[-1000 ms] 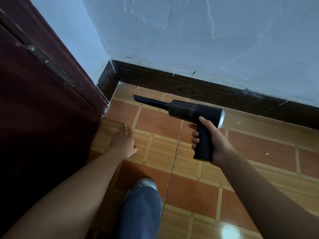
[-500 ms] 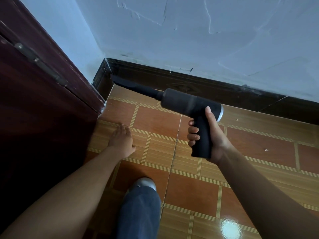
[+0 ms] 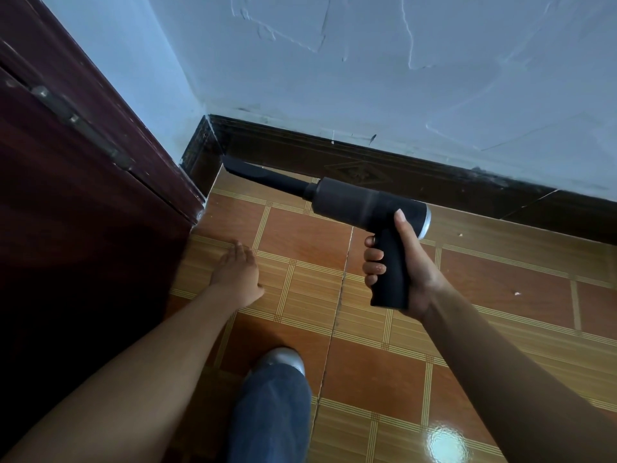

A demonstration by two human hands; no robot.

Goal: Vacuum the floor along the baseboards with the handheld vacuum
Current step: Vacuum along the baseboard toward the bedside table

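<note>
Handheld vacuum (image 3: pixel 364 203), unlabelled, gripped by right hand (image 3: pixel 405 269).

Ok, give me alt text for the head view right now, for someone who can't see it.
The right hand grips a black handheld vacuum, its narrow nozzle pointing into the corner where dark baseboard meets a dark red door. The left hand rests flat on the orange tiled floor.

Black handheld vacuum (image 3: pixel 364 202) with a silver end ring; floor (image 3: pixel 467 312) of orange-brown tiles crossed by striped tan bands; dark brown baseboard (image 3: pixel 417 175); pale blue wall (image 3: pixel 367 61); maroon door (image 3: pixel 66 195); blue trouser leg (image 3: pixel 270 412).
</note>
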